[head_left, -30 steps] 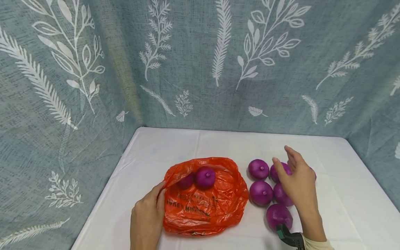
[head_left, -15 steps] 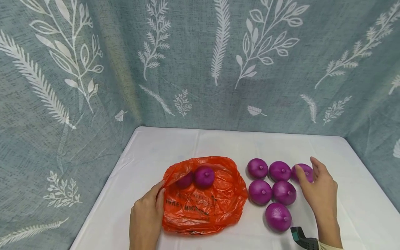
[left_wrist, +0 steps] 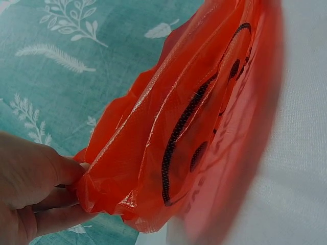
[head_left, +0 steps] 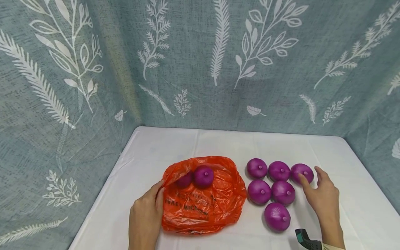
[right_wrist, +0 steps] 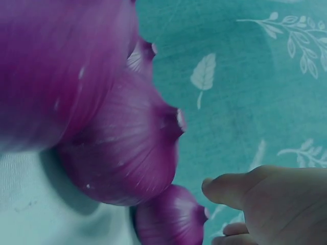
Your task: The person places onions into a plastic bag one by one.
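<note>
My left hand (head_left: 145, 211) pinches the left rim of an orange-red plastic bag (head_left: 226, 205) lying with its mouth open; in the left wrist view, thumb and fingers hold its crumpled edge (left_wrist: 110, 189). One red onion (head_left: 203, 176) sits in the bag's mouth, with another onion (head_left: 184, 180) partly covered by the film. On the right, my right hand (head_left: 325, 198) is beside the back right onion (head_left: 301, 172), thumb in front and fingers spread at its right side. The right wrist view shows the thumb (right_wrist: 225, 190) apart from the nearest onion (right_wrist: 171, 217).
Several more onions stand between bag and right hand: a back left onion (head_left: 257, 168), a middle onion (head_left: 283, 192) and a front onion (head_left: 277, 217) among them. All rest on a white-covered table (head_left: 175, 139). A leaf-patterned curtain (head_left: 193, 69) hangs behind and at the sides.
My right hand has moved right and towards me, from over the onion group to beside the back right onion. The left hand keeps its hold on the bag's rim.
</note>
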Demonstrator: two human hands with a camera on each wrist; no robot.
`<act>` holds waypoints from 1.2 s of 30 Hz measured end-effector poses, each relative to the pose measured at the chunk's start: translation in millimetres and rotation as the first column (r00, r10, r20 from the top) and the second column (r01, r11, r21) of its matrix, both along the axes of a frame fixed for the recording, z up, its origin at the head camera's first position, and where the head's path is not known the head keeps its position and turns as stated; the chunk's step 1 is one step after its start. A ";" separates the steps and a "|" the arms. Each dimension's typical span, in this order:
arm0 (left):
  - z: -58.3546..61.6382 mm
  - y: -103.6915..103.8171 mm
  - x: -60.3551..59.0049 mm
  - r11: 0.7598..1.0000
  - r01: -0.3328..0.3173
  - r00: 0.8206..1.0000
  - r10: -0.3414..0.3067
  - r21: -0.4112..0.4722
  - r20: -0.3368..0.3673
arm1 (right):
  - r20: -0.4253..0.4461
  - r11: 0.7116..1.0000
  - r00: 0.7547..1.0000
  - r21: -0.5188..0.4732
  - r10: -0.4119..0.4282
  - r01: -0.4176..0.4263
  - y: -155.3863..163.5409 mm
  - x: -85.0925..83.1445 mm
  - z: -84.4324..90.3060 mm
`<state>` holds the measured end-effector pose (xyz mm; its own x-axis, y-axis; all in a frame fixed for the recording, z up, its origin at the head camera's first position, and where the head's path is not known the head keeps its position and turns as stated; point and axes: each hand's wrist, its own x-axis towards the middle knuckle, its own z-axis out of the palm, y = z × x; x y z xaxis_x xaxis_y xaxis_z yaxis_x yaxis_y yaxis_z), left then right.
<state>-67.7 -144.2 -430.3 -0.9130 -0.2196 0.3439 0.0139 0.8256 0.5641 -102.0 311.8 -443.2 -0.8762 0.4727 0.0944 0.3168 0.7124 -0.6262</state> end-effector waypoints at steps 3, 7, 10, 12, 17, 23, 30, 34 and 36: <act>-0.2 -0.1 0.2 1.000 -0.003 1.000 0.003 -0.002 -0.002 | 0.022 1.000 1.000 0.001 0.010 -0.010 2.9 -3.0 -3.4; -0.6 -1.2 1.0 1.000 -0.001 1.000 0.001 -0.003 -0.021 | 0.041 1.000 0.999 0.002 0.024 -0.024 4.6 -5.7 -7.1; -0.6 -1.9 1.1 1.000 -0.001 1.000 0.000 -0.002 -0.027 | 0.056 1.000 0.998 -0.003 0.030 -0.030 4.4 -7.5 -8.9; -0.5 -2.0 1.0 1.000 -0.002 1.000 0.002 -0.001 -0.021 | 0.069 0.999 0.997 -0.005 0.034 -0.033 4.0 -8.8 -9.6; -0.2 -2.1 1.4 1.000 -0.011 1.000 0.011 0.001 -0.005 | 0.094 0.998 0.994 0.001 0.056 -0.057 2.4 -11.9 -10.3; -0.2 -2.2 1.7 1.000 -0.007 1.000 0.007 0.009 -0.012 | 0.082 0.997 0.994 0.022 0.076 -0.078 3.4 -13.1 -11.6; -0.3 -1.9 1.5 1.000 -0.005 1.000 0.005 0.018 -0.013 | 0.116 0.995 0.989 0.020 0.092 -0.095 7.9 -17.1 -11.9; -0.4 -2.2 1.5 1.000 -0.001 1.000 0.001 0.018 -0.007 | 0.144 0.995 0.985 0.015 0.091 -0.094 11.1 -19.0 -11.6; -0.5 -2.2 1.4 1.000 0.000 1.000 0.000 0.018 -0.007 | 0.151 0.995 0.984 0.011 0.092 -0.095 12.0 -19.6 -11.6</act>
<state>-66.3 -146.4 -430.9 -0.9105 -0.2262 0.3461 0.0175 0.8152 0.5789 -121.7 323.8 -454.8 -0.9214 0.3872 -0.0334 0.3373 0.7541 -0.5636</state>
